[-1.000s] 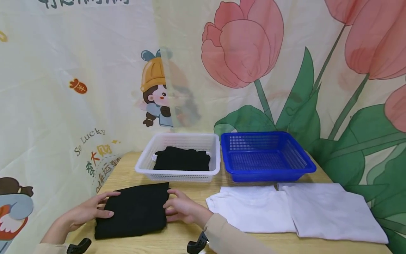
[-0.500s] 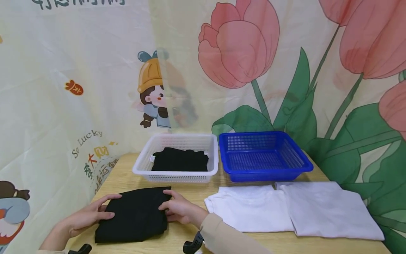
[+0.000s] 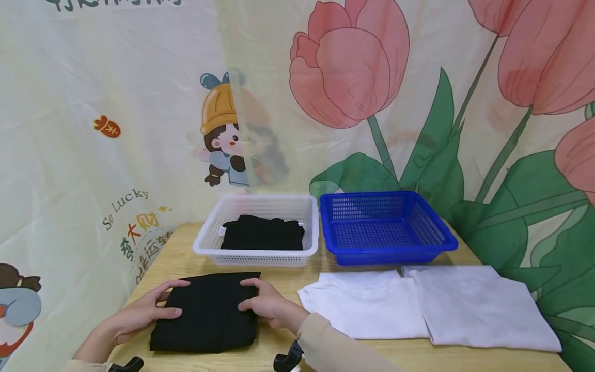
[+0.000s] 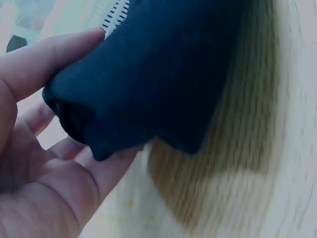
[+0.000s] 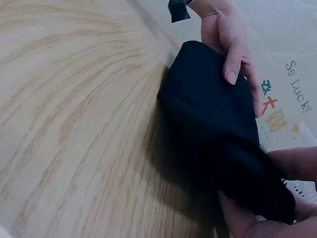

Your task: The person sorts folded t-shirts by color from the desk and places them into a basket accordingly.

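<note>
A folded black garment point(image 3: 209, 315) is held by its two sides between my hands at the left front of the table. My left hand point(image 3: 139, 312) grips its left side, thumb on top and other fingers underneath, as the left wrist view shows. On the opposite side, my right hand point(image 3: 271, 305) pinches the edge, its thumb over the top face. In the right wrist view the black cloth point(image 5: 208, 109) hangs a little above the wood, with a shadow below it. Its underside is mostly hidden.
Behind stands a white basket point(image 3: 260, 254) with a folded black garment point(image 3: 262, 233) in it. A blue basket point(image 3: 390, 257) is beside it. Two folded garments, one white point(image 3: 367, 307) and one pale lilac point(image 3: 483, 310), lie at the right front. A printed curtain point(image 3: 153, 67) hangs behind the table point(image 3: 186, 248).
My right hand has gone from touching the garment's right edge to gripping it, thumb on top. Both hands and the black garment have shifted slightly to the right. The baskets have stayed put.
</note>
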A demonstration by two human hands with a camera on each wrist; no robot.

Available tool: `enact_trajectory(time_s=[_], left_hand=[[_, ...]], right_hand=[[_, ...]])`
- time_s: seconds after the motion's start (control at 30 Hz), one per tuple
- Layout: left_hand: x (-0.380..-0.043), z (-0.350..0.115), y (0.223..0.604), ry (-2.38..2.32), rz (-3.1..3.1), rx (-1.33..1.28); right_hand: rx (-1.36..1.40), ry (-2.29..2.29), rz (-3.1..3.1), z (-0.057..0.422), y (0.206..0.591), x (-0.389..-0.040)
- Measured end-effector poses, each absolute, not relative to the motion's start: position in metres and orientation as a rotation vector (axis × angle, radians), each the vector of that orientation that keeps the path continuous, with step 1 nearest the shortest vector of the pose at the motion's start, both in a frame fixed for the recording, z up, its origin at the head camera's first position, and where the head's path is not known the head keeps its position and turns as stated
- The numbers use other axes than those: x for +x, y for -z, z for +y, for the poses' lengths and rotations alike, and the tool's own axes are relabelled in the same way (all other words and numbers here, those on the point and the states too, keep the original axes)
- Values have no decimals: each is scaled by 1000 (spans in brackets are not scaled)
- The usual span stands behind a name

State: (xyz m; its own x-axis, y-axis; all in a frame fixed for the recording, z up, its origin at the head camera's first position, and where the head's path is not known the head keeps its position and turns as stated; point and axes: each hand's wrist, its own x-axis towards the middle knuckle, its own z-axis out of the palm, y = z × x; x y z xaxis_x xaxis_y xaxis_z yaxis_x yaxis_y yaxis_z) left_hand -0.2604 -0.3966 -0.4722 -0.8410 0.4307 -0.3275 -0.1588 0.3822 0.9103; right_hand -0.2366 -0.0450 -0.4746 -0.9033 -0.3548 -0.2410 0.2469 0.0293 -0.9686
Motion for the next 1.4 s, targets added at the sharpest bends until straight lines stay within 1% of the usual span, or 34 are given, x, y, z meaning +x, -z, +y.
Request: enact_trajectory(time_s=[0.1, 0.23, 0.47, 0.6, 0.8, 0.97, 1.2, 1.4], left_hand=[[-259, -394, 468, -1466, 2158, 262], [-254, -392, 454, -1440, 2228, 298], [-246, -391, 402, -1496, 2219, 396], [-250, -379, 378, -1580, 2213, 458], [-273, -348, 365, -1698, 2192, 508], [-299, -318, 358, -1747, 2197, 452], [-333, -287, 354, -1767, 2197, 484], [-357, -269, 357, -1855, 2197, 428]], right_hand=[[-125, 1946, 1891, -42, 472, -233], [-222, 1944, 1942, -33, 461, -227], [-361, 2019, 1789, -14, 419, -223], [-386, 2044, 1776, 0, 395, -229], [-385, 2074, 1833, 22, 373, -248], [-353, 2064, 1895, 39, 362, -268], [-306, 2053, 1998, 63, 358, -300], [-272, 2036, 2092, 72, 359, -325]])
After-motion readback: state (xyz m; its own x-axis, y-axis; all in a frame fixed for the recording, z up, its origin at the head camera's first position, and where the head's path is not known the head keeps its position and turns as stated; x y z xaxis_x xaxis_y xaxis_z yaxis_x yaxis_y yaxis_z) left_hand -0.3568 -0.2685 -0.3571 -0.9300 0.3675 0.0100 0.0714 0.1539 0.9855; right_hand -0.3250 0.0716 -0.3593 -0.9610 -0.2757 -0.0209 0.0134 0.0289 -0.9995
